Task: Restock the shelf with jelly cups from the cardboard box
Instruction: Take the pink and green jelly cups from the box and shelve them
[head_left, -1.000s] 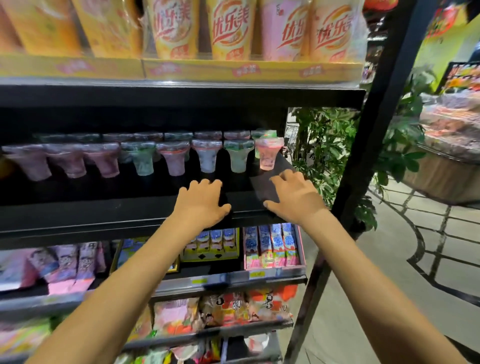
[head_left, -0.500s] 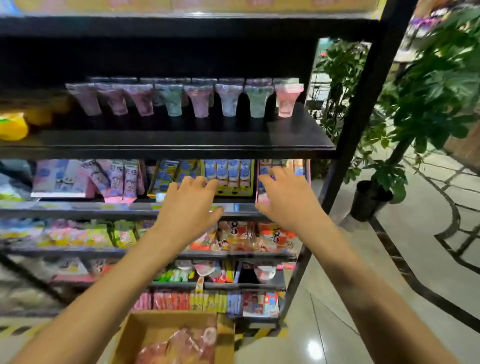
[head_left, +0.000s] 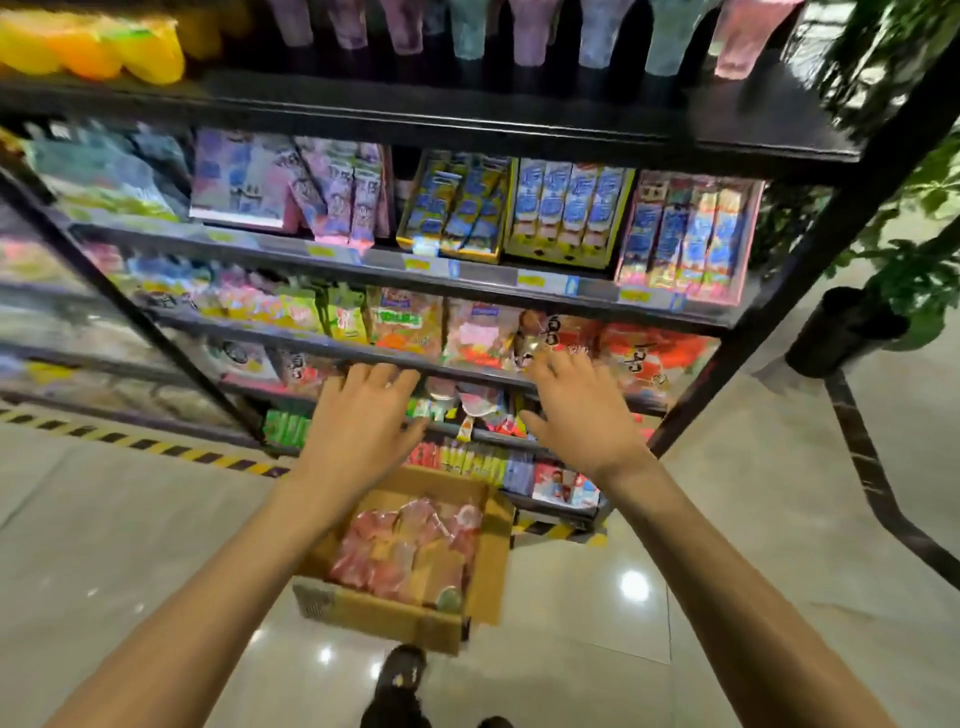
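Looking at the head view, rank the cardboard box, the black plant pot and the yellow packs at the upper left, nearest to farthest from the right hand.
1. The cardboard box, just below the right hand and slightly to its left.
2. The black plant pot, low down and off to the right.
3. The yellow packs, on the highest shelf in view, far left.

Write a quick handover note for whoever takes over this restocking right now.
Left hand: open, empty, held out above the cardboard box.
Right hand: open, empty, level with the left.
The box sits on the floor by the rack, with wrapped jelly cups inside.
Done: a row of cups stands on the black shelf up top.
Left: take more cups from the box and add them to that shelf.
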